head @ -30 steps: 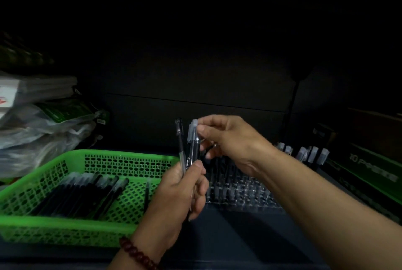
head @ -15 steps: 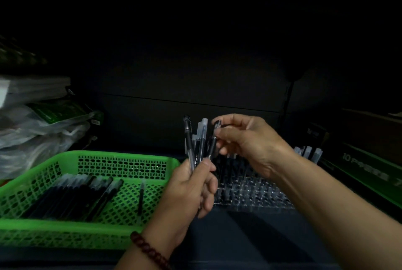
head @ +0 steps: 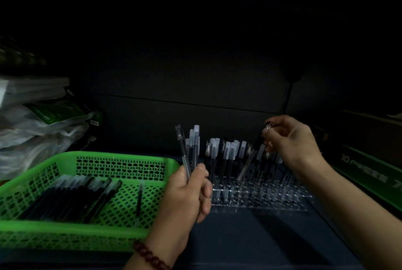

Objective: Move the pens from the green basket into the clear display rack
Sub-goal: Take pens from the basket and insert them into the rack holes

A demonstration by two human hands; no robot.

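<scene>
A green basket (head: 121, 158) sits at the left with several dark pens (head: 71, 195) lying in it. My left hand (head: 187, 193) grips a small bunch of pens (head: 191, 145) upright, just right of the basket. The clear display rack (head: 256, 195) stands on the dark shelf behind it, with several capped pens upright in its holes. My right hand (head: 291, 141) pinches one pen (head: 252, 156) by its top and holds it slanted, tip down over the rack's right half.
Plastic bags and packets (head: 39, 126) are heaped at the far left. Green and dark cartons (head: 369, 167) stand to the right of the rack. A dark back wall closes the shelf behind.
My right hand has drawn one pen out of the bunch and carried it right and down over the rack. My left hand has stayed put with the remaining pens.
</scene>
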